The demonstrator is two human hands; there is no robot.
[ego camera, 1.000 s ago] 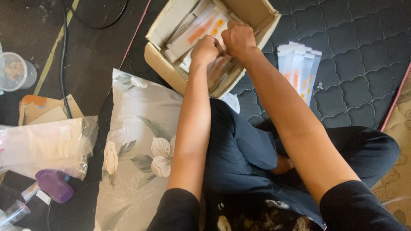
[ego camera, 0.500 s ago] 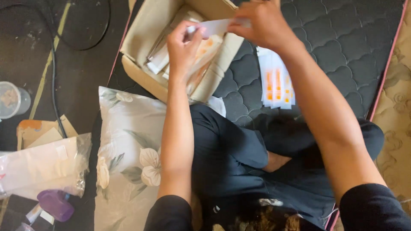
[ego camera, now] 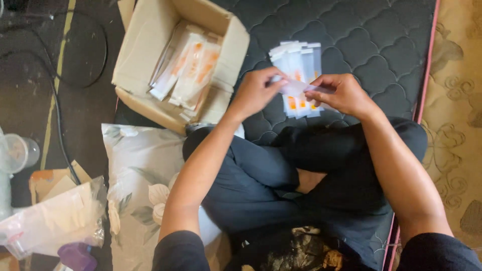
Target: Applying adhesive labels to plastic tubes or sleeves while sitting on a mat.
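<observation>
My left hand (ego camera: 257,91) and my right hand (ego camera: 340,94) hold one slim clear packet (ego camera: 296,87) between them, each gripping an end, above my crossed legs. Just beyond the hands, a row of similar clear packets with orange parts (ego camera: 299,65) lies on the dark quilted mattress (ego camera: 371,45). An open cardboard box (ego camera: 145,60) to the left holds several more of the same packets (ego camera: 188,68).
A floral pillow (ego camera: 135,170) lies by my left knee. At the far left are a clear plastic cup (ego camera: 17,153), a plastic bag (ego camera: 50,218), cardboard scraps and a purple cap (ego camera: 76,257). Black cables (ego camera: 55,108) run over the dark floor. A patterned carpet (ego camera: 457,125) borders the mattress on the right.
Both hands have left the box and come toward my lap with one packet held between them. The camera view has shifted, so the box now sits further left.
</observation>
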